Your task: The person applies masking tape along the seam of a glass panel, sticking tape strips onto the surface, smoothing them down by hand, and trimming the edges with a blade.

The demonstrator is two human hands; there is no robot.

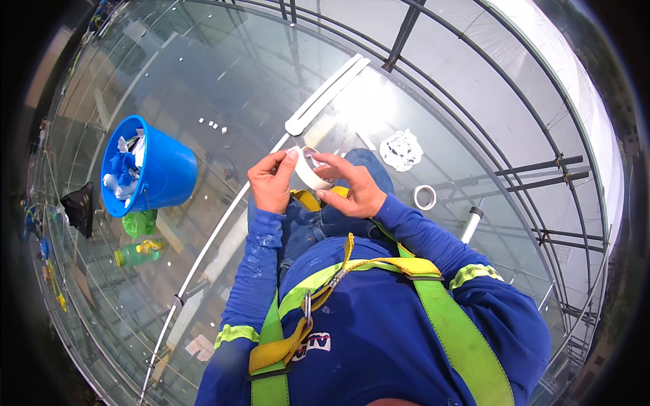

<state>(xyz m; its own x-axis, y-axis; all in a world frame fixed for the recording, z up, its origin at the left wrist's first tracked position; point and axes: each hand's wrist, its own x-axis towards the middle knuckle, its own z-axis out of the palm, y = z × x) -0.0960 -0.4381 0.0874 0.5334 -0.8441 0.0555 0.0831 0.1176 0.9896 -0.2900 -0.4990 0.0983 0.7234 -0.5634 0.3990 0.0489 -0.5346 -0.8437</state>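
A roll of whitish masking tape (pixel 309 177) is held up over my lap. My right hand (pixel 357 188) grips the roll from its right side, fingers reaching into the ring and the thumb along its lower edge. On the other side, my left hand (pixel 272 184) is closed in a pinch at the roll's upper left edge, where the tape's end seems to be. What exactly lies between those fingertips is too small to make out. Past the roll, a long white strip (pixel 328 95) lies along a seam of the glass surface (pixel 237 81).
To the left a blue bucket (pixel 172 172) of crumpled scraps lies tipped, near a green bottle (pixel 135 254), green bag (pixel 140 223) and black cloth (pixel 79 208). Crumpled white paper (pixel 401 150), another tape roll (pixel 426 207) and a sealant gun (pixel 471 223) are right. Dark metal bars (pixel 542 169) curve beyond.
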